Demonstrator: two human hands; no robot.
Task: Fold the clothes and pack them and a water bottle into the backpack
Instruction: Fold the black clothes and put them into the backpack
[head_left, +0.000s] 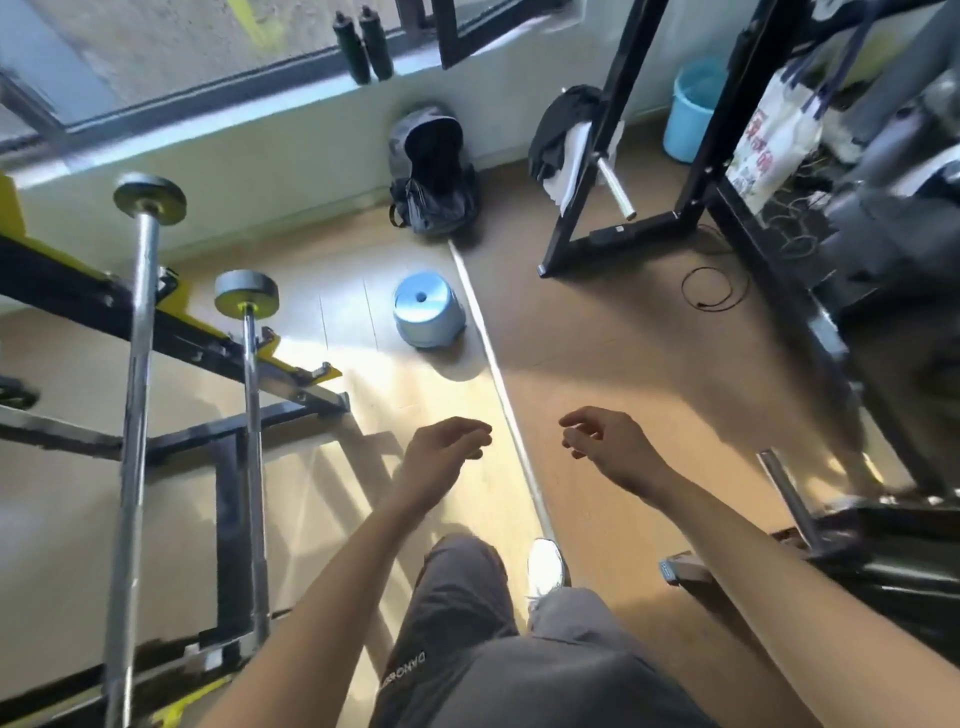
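- Backpack (434, 176): grey and black, top flap open, standing on the floor against the wall below the window sill (208, 111).
- Water bottles (363, 44): two dark ones, upright and side by side on the sill, above the backpack and slightly to its left.
- Clothes (563, 140): black and white pieces, unfolded, draped in a heap on the black rack (613, 130) just right of the backpack.
- Stool (426, 312): pale blue, on the floor on the near side of the backpack, apart from it.
- Bucket (693, 111): blue, far to the right of the backpack, beyond the rack.
- My left hand (441, 452): in the air, well short of the backpack, fingers loosely curled, holding nothing.
- My right hand (608, 447): beside the left, equally far from the backpack, fingers relaxed, holding nothing.
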